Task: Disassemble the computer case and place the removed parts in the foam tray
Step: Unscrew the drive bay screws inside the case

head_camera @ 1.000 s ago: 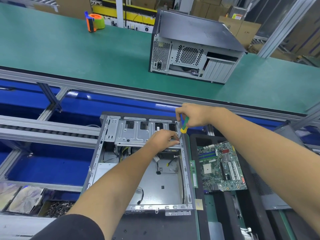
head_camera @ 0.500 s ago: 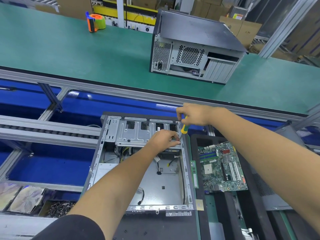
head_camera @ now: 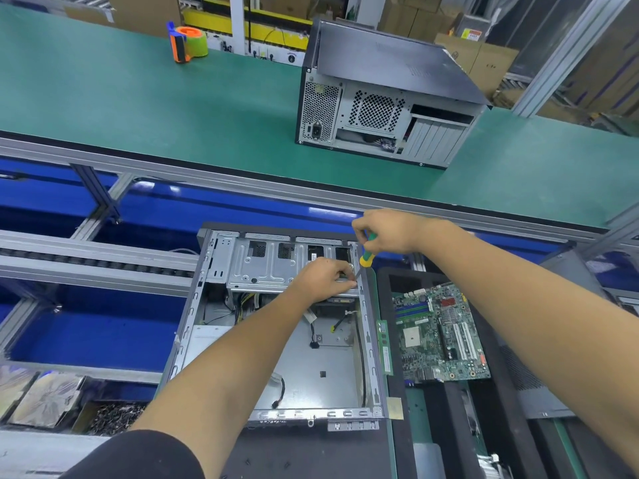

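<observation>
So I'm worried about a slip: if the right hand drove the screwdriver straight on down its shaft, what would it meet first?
Probably the open case's right side rail, beside the left hand's fingertips on the drive cage; depth is unclear.

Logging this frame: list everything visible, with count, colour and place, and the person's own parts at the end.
open computer case: one, grey metal, near centre
drive cage: one, silver, far end of that case
screwdriver: one, green and yellow handle, at case's right rail
motherboard: one, green, in black foam tray, right
closed computer case: one, black and grey, on green conveyor
tape dispenser: one, orange and blue, far left of conveyor
left hand: on the cage edge
right hand: grips the screwdriver
</observation>
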`<control>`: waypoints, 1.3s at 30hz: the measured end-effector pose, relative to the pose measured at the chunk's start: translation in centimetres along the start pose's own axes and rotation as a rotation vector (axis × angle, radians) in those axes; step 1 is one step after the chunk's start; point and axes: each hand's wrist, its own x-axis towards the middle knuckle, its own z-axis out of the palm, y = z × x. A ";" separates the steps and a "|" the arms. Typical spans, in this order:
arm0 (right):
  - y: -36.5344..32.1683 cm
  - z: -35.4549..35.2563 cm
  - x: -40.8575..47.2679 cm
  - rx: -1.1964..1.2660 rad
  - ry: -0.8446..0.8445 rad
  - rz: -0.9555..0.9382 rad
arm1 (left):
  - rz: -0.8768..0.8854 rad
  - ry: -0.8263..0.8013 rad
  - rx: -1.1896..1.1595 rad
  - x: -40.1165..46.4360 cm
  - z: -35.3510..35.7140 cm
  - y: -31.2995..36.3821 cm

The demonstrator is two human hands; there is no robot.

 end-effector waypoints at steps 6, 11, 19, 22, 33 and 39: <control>0.0 -0.1 0.3 0.015 0.001 -0.006 | -0.001 -0.013 0.014 -0.1 0.0 0.1; -0.2 -0.3 0.6 0.005 -0.036 -0.013 | 0.006 0.002 0.015 0.0 -0.1 0.1; -0.4 -0.2 0.6 -0.042 -0.020 -0.041 | -0.002 -0.037 -0.006 0.1 -0.2 0.0; -0.9 -0.2 0.4 -0.063 -0.022 -0.048 | -0.026 -0.047 -0.080 0.1 -0.4 0.0; -0.7 -0.5 -0.3 -0.368 -0.052 -0.169 | -0.064 0.019 -0.286 0.2 -0.4 -0.3; 0.2 -0.5 -0.1 -0.119 0.023 -0.097 | -0.050 -0.015 -0.333 0.2 -0.6 -0.1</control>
